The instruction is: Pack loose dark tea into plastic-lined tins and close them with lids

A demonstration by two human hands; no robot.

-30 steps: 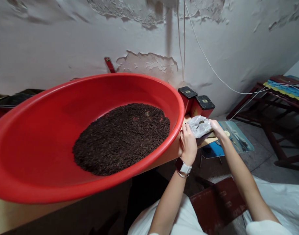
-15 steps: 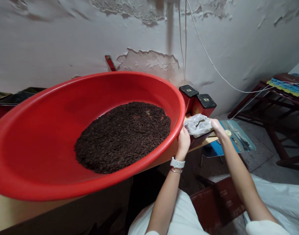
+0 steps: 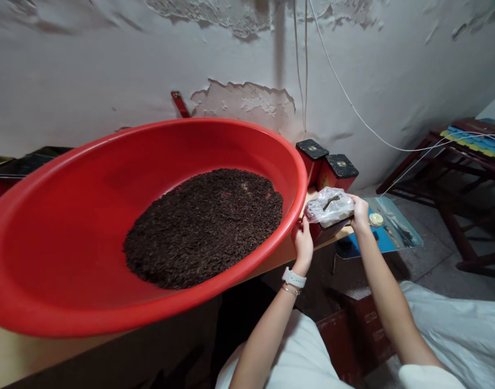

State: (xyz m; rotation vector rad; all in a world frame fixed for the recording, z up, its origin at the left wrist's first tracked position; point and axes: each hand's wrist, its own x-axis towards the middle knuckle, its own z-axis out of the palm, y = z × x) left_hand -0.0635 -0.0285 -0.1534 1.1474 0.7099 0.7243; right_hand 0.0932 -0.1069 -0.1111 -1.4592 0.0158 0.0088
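Here's a worn workroom, though the dim edges can't rule out a home; plaster (image 3: 247, 105) peeling off the wall (image 3: 129, 70); cords (image 3: 306, 70) dangling; a huge red basin (image 3: 69, 227) of dark, dry flakes (image 3: 207, 227); lidded tins (image 3: 341, 166) beside it.

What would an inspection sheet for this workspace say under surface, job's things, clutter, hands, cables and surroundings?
Surface: pale tabletop, partly covered by the basin.
Job's things: translucent plastic bag bunched atop a dark tin; red basin holding dark, dry leaf-like strips.
Clutter: two black-lidded red tins beyond the bag.
Hands: left hand and right hand at opposite sides of the bag; fingers' exact grip unclear.
Cables: white cable slung across the background.
Surroundings: peeling wall; dark red stand.
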